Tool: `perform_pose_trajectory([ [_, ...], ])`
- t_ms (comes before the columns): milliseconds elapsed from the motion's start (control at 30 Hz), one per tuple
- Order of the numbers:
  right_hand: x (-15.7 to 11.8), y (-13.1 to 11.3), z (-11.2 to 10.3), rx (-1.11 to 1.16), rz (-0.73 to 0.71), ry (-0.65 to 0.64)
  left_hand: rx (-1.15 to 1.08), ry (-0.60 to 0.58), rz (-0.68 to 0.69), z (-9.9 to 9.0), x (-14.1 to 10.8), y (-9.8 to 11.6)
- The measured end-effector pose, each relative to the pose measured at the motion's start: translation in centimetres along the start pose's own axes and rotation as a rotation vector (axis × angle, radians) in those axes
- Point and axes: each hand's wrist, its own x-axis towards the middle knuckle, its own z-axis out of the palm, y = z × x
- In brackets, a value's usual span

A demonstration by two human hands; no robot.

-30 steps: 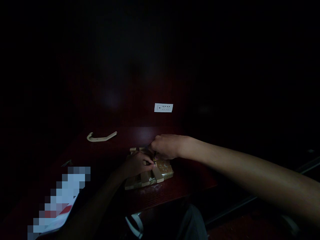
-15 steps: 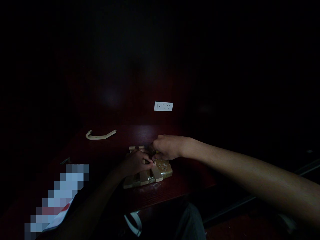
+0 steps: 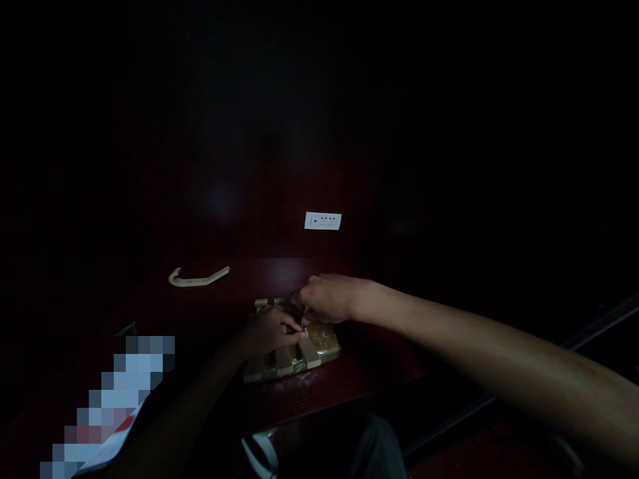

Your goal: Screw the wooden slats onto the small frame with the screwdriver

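Note:
Pale wooden slats (image 3: 283, 360) lie side by side across a package wrapped in shiny brown tape (image 3: 324, 340) on the dark red table. My left hand (image 3: 272, 330) rests over the slats, thumb and finger pinched at the right-hand slat; what sits between their tips is too small and dark to name. Just above that spot, my right hand (image 3: 327, 297) is closed around a tool with a yellow part (image 3: 306, 311). Most of the tool is hidden by the fingers, and its tip points down toward my left fingertips.
A pale curved hook-shaped piece (image 3: 198, 277) lies at the back left of the table. Nearer on the left is a white printed sheet (image 3: 112, 442), partly blurred out. A white socket plate (image 3: 323, 221) is on the back wall. The table's front edge (image 3: 319, 409) runs close below the package.
The view has tilted slightly, so everything sits a little lower. My right hand has turned a little, showing more of the yellow part. Left hand keeps its pinch on the slat.

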Motion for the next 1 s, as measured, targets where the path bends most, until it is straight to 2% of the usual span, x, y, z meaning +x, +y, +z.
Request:
perform_pose_trajectory([
  [300, 0.4, 1.4, 1.5, 0.019, -0.037, 0.073, 0.040, 0.039, -0.016, -0.1, -0.1, 0.4],
  [467, 0.7, 2.1, 2.2, 0.047, -0.034, 0.100, 0.052, 0.018, -0.030, 0.0, -0.1, 0.0],
  [733, 0.3, 1.6, 1.8, 0.089, -0.024, 0.023, 0.044, 0.016, -0.013, -0.2, -0.2, 0.3],
  [1000, -0.1, 1.7, 1.7, 0.128, -0.092, 0.075, 0.030, 0.015, 0.017, -0.2, 0.1, 0.0],
])
